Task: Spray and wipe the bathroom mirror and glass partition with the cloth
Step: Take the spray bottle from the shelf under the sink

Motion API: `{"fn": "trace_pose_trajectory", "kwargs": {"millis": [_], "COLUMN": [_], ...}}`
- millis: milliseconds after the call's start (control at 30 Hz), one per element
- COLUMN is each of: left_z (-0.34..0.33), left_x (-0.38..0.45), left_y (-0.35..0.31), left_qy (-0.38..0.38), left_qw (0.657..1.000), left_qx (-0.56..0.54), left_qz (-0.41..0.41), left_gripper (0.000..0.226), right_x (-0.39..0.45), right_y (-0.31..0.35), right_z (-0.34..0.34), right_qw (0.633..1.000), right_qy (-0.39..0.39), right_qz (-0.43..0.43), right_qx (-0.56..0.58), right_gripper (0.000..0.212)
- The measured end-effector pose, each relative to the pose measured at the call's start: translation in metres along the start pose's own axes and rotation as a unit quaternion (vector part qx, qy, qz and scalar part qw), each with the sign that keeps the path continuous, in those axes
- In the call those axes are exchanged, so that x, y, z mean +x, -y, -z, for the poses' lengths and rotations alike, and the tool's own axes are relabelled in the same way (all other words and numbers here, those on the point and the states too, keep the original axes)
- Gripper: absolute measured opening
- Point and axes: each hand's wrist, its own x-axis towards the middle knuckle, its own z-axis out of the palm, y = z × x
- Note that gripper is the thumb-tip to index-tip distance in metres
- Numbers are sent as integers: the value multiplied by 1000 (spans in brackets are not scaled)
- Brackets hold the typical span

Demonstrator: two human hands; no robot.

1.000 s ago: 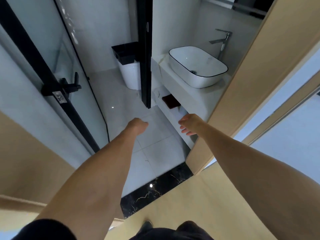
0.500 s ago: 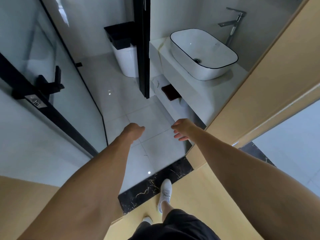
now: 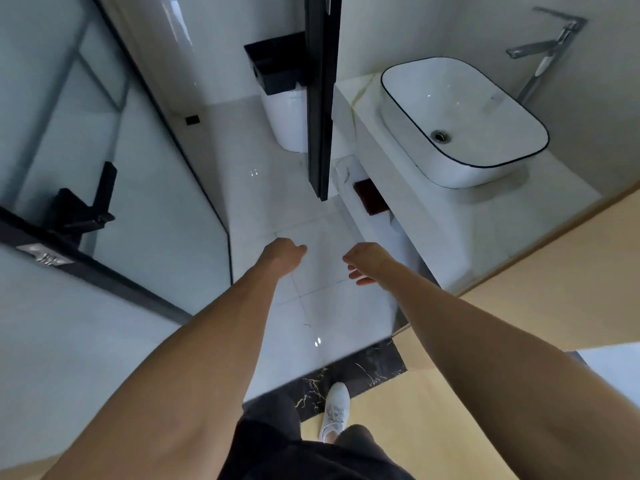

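Since the earlier frames the person has stepped forward: the basin (image 3: pixel 464 119) and counter (image 3: pixel 433 216) now sit larger and closer, the door handle (image 3: pixel 85 209) has slid lower on the left, and a white shoe (image 3: pixel 334 412) now rests on the dark marble threshold (image 3: pixel 374 370).

Head view. Both bare arms reach forward over the pale tile floor (image 3: pixel 277 188). Left hand (image 3: pixel 282 254): fingers curled into a loose fist, holding nothing visible. Right hand (image 3: pixel 363 263): palm down, fingers loosely spread, empty. The hands are near each other, not touching, and touch no surface.

Glass partition (image 3: pixel 166 188): black-framed, along the left side of the floor, well apart from both hands. A black post (image 3: pixel 322 98) stands upright at the counter's left end. Behind it, a white bin (image 3: pixel 287 123) with a black liner on the floor.

Counter: white, on the right. Basin stands on its top, black-rimmed, drain visible. Tap (image 3: pixel 543 46) at the counter's far edge behind the basin. A dark red item (image 3: pixel 369 199) lies in the open shelf under the counter's front edge; I cannot tell whether it is the cloth. Mirror and spray bottle not identifiable. Wooden door frame (image 3: pixel 540 271) at right.
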Motion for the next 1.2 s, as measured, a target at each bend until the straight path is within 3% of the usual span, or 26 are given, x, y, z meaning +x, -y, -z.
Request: {"fn": "trace_pose_trajectory", "kwargs": {"millis": [267,500,700,1200], "left_z": [21,47,44,-130], "left_x": [52,118,182,421], "left_y": [-29,-41,-63,-71], "left_qy": [11,1,7,-40], "left_qw": [999,995,993,969], "left_qx": [29,34,19,-41], "left_qz": [-30,-90,-118,-241], "left_gripper": [51,53,59,52], "right_x": [41,101,157,429], "right_y": [22,36,38,-95], "right_z": [13,5,0,-36], "right_qw": [1000,993,986,960], "right_qy": [-19,-117,-167,-273], "right_qz": [3,15,12,33], "right_qx": [-5,-16,24,-45], "right_gripper": [32,56,60,66]}}
